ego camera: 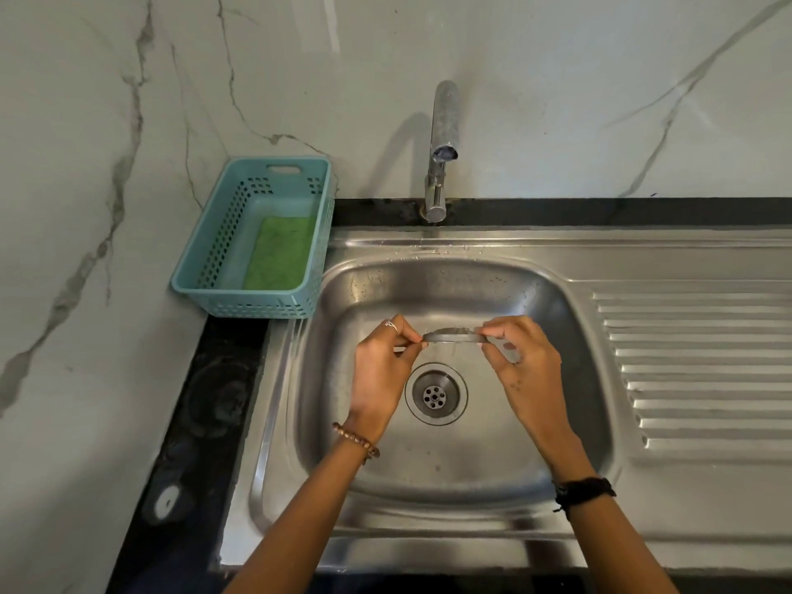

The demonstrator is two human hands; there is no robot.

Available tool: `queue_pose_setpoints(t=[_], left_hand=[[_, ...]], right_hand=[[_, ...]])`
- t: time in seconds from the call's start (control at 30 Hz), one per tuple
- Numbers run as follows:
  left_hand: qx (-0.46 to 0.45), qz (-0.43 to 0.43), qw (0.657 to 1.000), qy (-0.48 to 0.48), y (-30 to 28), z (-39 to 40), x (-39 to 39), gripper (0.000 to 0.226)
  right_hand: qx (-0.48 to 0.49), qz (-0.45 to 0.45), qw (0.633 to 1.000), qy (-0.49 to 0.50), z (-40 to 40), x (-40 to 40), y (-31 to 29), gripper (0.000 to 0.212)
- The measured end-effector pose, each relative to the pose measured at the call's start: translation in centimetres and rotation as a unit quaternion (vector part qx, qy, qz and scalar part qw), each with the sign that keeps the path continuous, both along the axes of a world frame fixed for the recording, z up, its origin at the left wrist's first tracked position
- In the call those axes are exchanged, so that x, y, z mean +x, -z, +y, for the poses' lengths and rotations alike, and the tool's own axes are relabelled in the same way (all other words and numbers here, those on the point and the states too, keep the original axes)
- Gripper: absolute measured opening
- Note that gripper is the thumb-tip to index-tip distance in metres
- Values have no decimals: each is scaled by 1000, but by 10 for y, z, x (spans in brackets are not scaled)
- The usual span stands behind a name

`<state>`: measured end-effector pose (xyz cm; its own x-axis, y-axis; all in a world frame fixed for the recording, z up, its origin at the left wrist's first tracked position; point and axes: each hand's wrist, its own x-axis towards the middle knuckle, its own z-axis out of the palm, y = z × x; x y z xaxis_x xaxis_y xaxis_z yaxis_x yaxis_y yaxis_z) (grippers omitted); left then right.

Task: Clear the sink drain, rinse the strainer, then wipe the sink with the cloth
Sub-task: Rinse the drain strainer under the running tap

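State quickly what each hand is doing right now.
Left hand: fingers pinch the left edge of the strainer.
Right hand: fingers pinch its right edge.

We see a teal perforated plastic basket [253,237] holding a green rectangular cloth [280,252], a grey steel sink [428,478], and a white grey-veined marble wall [128,100].

Drain [436,394] uncovered; open basin floor all around it. Strainer [451,336] held level above basin between left hand [381,370] and right hand [525,366], blocking the path from faucet [441,152] straight down. Basket [257,237] occupies tabletop [214,400] corner left of sink [428,246]. Ribbed drainboard [694,366] at right carries no obstacle.
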<state>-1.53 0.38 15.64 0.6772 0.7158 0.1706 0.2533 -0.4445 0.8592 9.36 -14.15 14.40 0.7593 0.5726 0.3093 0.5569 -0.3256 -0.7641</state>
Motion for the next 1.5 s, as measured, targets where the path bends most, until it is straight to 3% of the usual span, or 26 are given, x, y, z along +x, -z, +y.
queue_pose_setpoints(t=[0.13,0.23,0.3,0.4,0.47,0.53,0.73,0.9,1.27,1.5], left_hand=[[59,-30,998,-2,5,-6,-7,5],[45,-35,998,1,12,-6,-11,4],[-8,-17,1000,-11,18,-3,-10,5],[-195,30,980,-31,31,5,-3,14],[-300,54,951,-41,43,8,0,17],[-319,90,942,-52,58,9,1,15],[-308,201,927,-77,107,7,11,24],[-266,256,926,-82,144,9,36,21],[-149,368,918,-17,174,12,51,26],[-113,383,917,10,178,10,45,41]], right_hand=[[17,1,1000,9,-1,-6,4,14],[21,21,1000,0,0,-8,7,17],[31,70,997,1,2,-11,9,22],[58,122,990,38,9,-9,18,21],[13,149,987,55,15,-4,31,17],[-65,188,978,64,21,1,50,14],[-210,265,938,71,32,7,108,23],[-286,248,922,82,44,19,139,18],[-349,185,918,40,51,5,156,46],[-361,193,911,52,47,14,156,35]])
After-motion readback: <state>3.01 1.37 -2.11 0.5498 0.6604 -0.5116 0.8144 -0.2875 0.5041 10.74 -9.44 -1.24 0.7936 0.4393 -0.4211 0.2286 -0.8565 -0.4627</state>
